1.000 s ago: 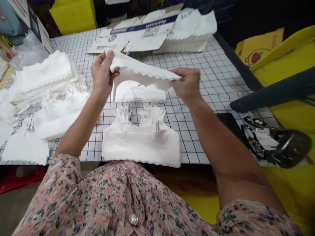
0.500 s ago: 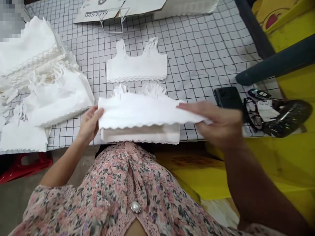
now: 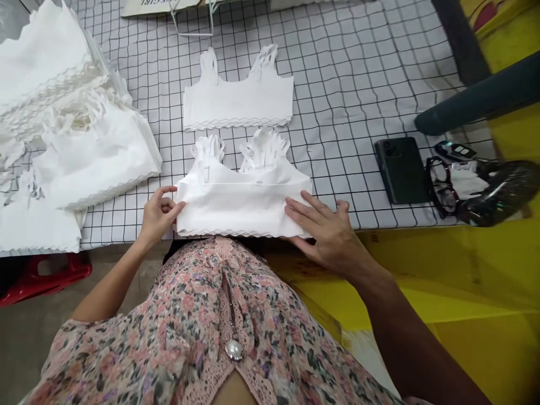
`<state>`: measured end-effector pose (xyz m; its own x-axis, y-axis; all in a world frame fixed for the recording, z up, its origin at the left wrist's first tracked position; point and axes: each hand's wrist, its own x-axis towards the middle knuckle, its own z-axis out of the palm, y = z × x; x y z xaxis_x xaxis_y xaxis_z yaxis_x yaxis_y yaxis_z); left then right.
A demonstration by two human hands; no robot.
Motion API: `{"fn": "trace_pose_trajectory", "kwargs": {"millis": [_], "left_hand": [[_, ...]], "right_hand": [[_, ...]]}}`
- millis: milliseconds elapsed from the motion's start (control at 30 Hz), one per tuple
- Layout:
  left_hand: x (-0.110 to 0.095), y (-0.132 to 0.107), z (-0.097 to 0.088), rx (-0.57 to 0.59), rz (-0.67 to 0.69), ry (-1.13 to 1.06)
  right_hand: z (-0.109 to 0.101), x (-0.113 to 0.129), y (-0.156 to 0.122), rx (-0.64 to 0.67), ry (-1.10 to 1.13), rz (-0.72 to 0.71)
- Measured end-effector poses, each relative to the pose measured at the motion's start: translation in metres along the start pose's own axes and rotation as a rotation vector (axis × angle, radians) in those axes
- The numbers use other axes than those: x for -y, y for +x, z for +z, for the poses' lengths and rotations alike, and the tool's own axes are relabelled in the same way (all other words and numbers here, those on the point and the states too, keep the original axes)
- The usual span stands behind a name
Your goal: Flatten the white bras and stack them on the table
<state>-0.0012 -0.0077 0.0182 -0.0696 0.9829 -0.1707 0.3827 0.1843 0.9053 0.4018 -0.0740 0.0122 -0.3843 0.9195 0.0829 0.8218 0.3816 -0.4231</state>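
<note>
A stack of white bra tops (image 3: 236, 208) lies at the table's front edge, its straps bunched at the far side and its scalloped hem towards me. My left hand (image 3: 159, 214) pinches the left edge of the stack, thumb on top; how many layers it grips I cannot tell. Flat on the right end rests my right hand (image 3: 324, 225), its fingers spread. Just beyond lies another small stack of white bra tops (image 3: 238, 101), laid straight with straps pointing away.
Tall piles of white bra tops (image 3: 101, 163) fill the left side. On the right lie a dark phone (image 3: 400, 169), glasses (image 3: 442, 188), a key fob (image 3: 455, 150) and a black plastic bundle (image 3: 498, 194). A dark green pole (image 3: 476, 93) slants in. A wire stand (image 3: 193, 22) is at the back.
The top garment, held raised and stretched between both hands, now lies flat on the stack. My right hand has let go of its corner and moved left onto the fabric.
</note>
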Motion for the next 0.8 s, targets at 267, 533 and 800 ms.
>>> {"fn": "trace_pose_trajectory", "kwargs": {"millis": [267,533,800], "left_hand": [[0.025,-0.007,0.047,0.265,0.702,0.644],[-0.01,0.061,0.029,0.027,0.614,0.3],[-0.051,0.256,0.055,-0.248,0.138,0.134]], "right_hand": [[0.037,0.028,0.018,0.036,-0.098,0.091],[0.002,-0.029,0.079,-0.321,0.063,0.101],[0.009,-0.124,0.287,-0.361,0.146,0.626]]}}
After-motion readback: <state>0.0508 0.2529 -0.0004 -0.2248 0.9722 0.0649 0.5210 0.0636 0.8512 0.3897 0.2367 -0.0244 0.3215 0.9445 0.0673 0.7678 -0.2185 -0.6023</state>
